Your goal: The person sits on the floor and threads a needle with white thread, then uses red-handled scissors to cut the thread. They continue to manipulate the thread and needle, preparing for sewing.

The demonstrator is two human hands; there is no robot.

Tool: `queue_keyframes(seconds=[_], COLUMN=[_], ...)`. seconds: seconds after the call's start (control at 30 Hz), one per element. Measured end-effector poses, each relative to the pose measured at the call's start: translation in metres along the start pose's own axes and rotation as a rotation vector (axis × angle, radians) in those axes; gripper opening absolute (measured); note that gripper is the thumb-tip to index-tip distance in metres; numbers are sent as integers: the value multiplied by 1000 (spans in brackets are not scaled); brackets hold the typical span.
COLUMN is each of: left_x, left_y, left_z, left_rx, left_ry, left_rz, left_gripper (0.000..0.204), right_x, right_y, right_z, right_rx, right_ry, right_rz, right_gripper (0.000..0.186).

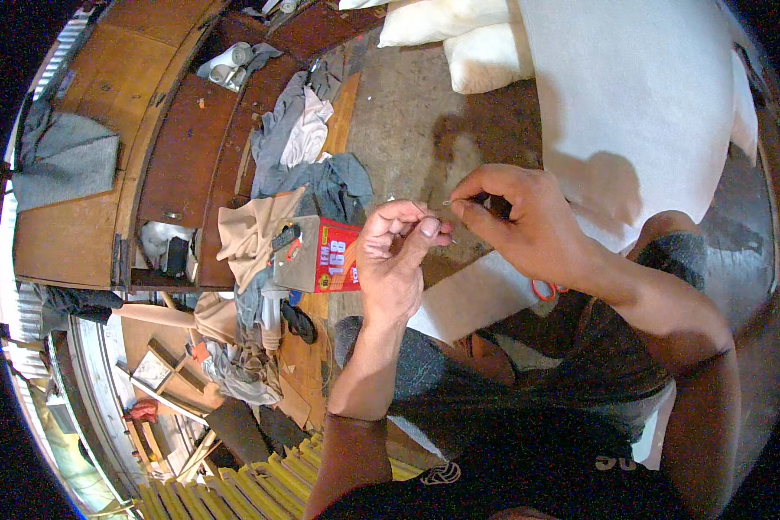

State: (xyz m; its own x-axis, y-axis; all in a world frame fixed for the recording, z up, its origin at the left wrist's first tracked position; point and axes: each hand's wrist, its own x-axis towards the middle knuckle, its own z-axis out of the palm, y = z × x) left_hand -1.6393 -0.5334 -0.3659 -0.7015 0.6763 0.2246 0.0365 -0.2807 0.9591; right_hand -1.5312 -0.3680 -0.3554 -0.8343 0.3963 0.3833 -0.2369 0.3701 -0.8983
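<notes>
In front of me, over the floor, my two hands are held up close together with a small gap between their fingertips. My left hand [393,260] pinches thumb against fingers on a thin, needle-like piece too fine to make out surely. The right hand [529,212] also pinches, and a tiny pale glint shows at its fingertips; what it holds is unclear. Below the hands, a strip of white fabric [468,296] lies across by my legs. Red-handled scissors [543,289] rest beside it, partly hidden by my right arm.
A red box [338,256] with small items on top stands left of my left hand. Heaped clothes [312,165] lie beyond it by a wooden cabinet [186,152]. At the right spreads a large white cloth [633,78], with white pillows [490,56] beside it.
</notes>
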Motion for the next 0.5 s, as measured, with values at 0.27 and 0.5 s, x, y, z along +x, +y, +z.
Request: queue_keyframes(seconds=[0.27, 0.5], left_x=[-8, -7], left_y=[4, 1], left_z=[13, 8], left_rx=[213, 264], left_ry=[76, 24], left_rz=[25, 20], left_gripper=[10, 12], right_x=[-6, -10], right_y=[7, 8], right_z=[6, 11], right_rx=[-40, -121], right_ry=[-40, -35], right_rz=[-93, -168], right_gripper=[12, 12])
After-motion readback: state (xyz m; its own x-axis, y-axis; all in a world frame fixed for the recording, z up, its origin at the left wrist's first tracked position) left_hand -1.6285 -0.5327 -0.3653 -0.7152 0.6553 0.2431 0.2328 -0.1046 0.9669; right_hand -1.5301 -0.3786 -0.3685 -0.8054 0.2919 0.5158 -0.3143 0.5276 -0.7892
